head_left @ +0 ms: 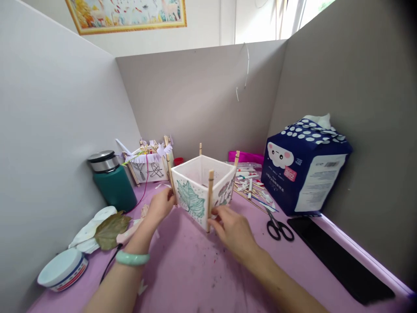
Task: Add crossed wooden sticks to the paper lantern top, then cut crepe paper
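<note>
A white four-sided box (190, 198), open at the top, stands upright on the table. A green leaf print covers its left face, and darker printed shapes mark its right face. Wooden sticks run up its corners. My left hand (162, 203), below a pale green bangle (132, 258), pinches the left corner stick (171, 176) low down. At the front corner, the thumb and fingers of my right hand (230, 224) close around the lower part of the wooden stick (210, 191). The box's inner floor is hidden.
A similar decorated box (150, 169) and a green bottle (114, 187) stand back left. Nearer lie a dry leaf (112, 230) and a white bowl (63, 267). On the right are scissors (279, 227), markers (249, 189), a tissue pack (293, 174) and a black slab (339, 258). Grey panels surround the table.
</note>
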The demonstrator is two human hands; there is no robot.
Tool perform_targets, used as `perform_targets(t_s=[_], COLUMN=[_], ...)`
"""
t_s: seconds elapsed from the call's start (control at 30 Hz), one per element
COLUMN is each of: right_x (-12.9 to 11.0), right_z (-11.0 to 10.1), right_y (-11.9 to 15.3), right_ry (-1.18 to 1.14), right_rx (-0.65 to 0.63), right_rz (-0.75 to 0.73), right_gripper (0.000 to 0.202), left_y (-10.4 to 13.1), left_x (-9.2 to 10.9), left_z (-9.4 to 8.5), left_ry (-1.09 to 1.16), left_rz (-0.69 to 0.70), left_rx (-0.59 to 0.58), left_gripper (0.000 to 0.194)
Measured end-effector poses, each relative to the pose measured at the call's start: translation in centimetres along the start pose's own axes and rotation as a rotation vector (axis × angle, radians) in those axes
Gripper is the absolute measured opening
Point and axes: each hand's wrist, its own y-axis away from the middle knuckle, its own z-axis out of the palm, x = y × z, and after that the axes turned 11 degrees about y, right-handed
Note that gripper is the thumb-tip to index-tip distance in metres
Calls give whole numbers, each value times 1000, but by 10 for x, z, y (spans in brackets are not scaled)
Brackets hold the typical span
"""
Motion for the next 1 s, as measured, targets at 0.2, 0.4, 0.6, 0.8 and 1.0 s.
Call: perform_targets(t_s=[0.2, 0.4, 0.6, 0.8, 1.0], right_x=[44, 95, 95, 80, 79], right_z=[-38, -3, 14, 24, 31], right_y=[-34, -64, -54, -45, -39], right_ry=[131, -101, -219, -104, 143], right_rx=[9, -33, 116, 129, -33], right_rz=[230, 192, 153, 79, 98], right_gripper=[36, 29, 19, 18, 16], left_y=[37, 101, 88, 50, 51], left_x=[3, 47, 46, 14, -1], left_z=[-6, 27, 29, 20, 31], left_ry=[-39, 41, -142, -98, -33], left_rz=[3, 112, 127, 9, -18], left_rx=[24, -190, -98, -29, -50], left_gripper=[23, 21, 16, 17, 22])
